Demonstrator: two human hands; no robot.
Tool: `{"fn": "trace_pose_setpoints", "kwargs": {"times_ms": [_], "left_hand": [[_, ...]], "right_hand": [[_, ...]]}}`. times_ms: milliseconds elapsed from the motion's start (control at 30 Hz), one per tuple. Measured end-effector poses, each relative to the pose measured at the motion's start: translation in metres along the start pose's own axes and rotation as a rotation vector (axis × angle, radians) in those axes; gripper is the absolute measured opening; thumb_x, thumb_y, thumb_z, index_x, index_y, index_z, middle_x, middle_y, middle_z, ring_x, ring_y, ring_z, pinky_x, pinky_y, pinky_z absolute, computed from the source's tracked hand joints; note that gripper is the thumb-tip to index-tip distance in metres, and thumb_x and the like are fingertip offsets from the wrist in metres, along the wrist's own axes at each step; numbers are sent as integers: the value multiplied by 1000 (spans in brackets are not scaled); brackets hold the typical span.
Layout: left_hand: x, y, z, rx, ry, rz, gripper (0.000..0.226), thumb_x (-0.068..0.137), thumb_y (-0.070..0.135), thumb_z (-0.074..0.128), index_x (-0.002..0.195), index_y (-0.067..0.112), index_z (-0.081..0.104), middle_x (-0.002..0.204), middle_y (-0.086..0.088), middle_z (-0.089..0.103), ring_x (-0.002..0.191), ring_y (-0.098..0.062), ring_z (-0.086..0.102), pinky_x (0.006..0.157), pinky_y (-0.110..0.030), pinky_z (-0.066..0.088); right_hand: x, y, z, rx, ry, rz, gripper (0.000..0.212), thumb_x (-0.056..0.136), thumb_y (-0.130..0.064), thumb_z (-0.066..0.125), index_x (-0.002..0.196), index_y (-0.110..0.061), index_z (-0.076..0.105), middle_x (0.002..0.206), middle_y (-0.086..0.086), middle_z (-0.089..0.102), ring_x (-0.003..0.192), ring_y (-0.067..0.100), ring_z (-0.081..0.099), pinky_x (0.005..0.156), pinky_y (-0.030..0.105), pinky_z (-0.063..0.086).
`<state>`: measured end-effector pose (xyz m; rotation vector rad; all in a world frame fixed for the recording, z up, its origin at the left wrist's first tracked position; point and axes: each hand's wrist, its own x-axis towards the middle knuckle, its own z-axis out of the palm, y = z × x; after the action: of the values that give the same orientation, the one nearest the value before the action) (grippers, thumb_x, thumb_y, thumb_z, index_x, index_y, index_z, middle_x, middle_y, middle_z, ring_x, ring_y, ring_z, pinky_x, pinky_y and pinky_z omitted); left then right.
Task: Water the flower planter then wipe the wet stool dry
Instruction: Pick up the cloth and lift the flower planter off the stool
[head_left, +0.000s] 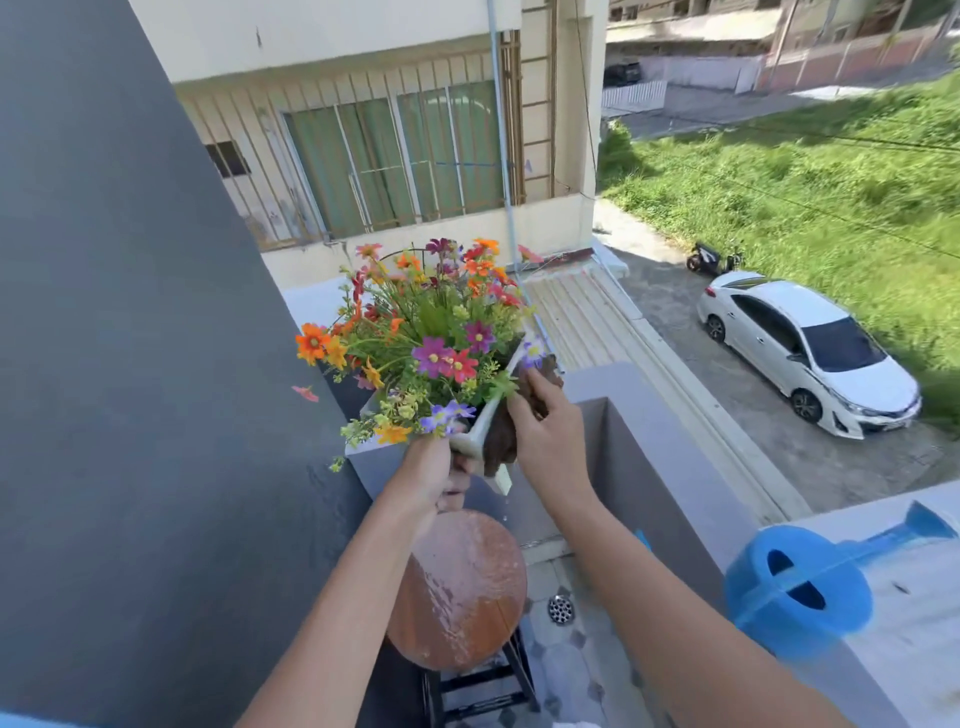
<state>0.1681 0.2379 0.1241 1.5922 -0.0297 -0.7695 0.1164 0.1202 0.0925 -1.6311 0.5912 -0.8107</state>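
- The white flower planter (480, 423) is held tilted above the round wooden stool (460, 590), gripped at its near end by the left hand (434, 475).
- A brown cloth (501, 436) is pressed against the planter's side by the right hand (550, 439).
- The stool's seat is seen wet.
- A blue watering can (800, 590) is set on the balcony ledge (904, 623) at the right.

No readable text anywhere in view.

White car (810, 358): plate at its front bumper is a blur, no characters legible, no badge readable. Blue watering can (800, 587), nearer the camera than the car: plain surface, no label or brand. Building wall (363, 31), left of the car: no signs or numbers.
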Motion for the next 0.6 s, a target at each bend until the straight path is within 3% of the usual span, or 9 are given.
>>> {"fn": "trace_pose_setpoints", "kwargs": {"times_ms": [33,133,200,267,400,600], "left_hand": [[0,-2,-1,-1,-18,-6,34,101,17,27,73,21,46,55,-1,42,35,-7,21,40,-11,12],[-3,-5,1,-57,-61,-15,31,102,18,29,78,17,49,56,-3,45,32,-7,23,38,-10,14],[-5,-6,3,-111,-72,-20,31,103,18,30,79,18,48,54,-5,46,32,-7,24,36,-10,15],[-4,-5,5,-160,-72,-12,29,103,17,30,79,19,45,54,-5,46,33,-7,24,36,-11,15],[6,-1,4,-212,-85,-22,22,100,19,31,81,16,42,54,-5,46,32,-8,26,34,-12,16],[13,-6,1,-220,-64,-55,26,102,16,31,78,14,43,59,-9,42,29,-8,26,34,-10,16]], "right_hand": [[13,2,-5,-12,36,9,27,88,-24,57,108,-9,66,95,-2,63,90,14,55,85,31,44],[51,3,-22,-42,114,59,45,87,-26,52,126,-9,66,111,6,67,100,20,61,95,41,48],[56,0,-28,-38,114,61,44,88,-24,56,129,-11,65,115,6,66,103,18,60,100,45,47],[41,-3,-25,-38,69,-1,42,91,-14,60,134,-11,62,125,6,65,113,15,60,103,38,47],[-22,4,-11,-11,-57,-191,48,87,-8,62,134,-11,60,117,2,65,110,10,61,96,19,46],[-46,40,-14,-42,-78,-38,48,82,-14,59,130,-15,61,121,-3,66,114,7,61,98,28,49]]}}
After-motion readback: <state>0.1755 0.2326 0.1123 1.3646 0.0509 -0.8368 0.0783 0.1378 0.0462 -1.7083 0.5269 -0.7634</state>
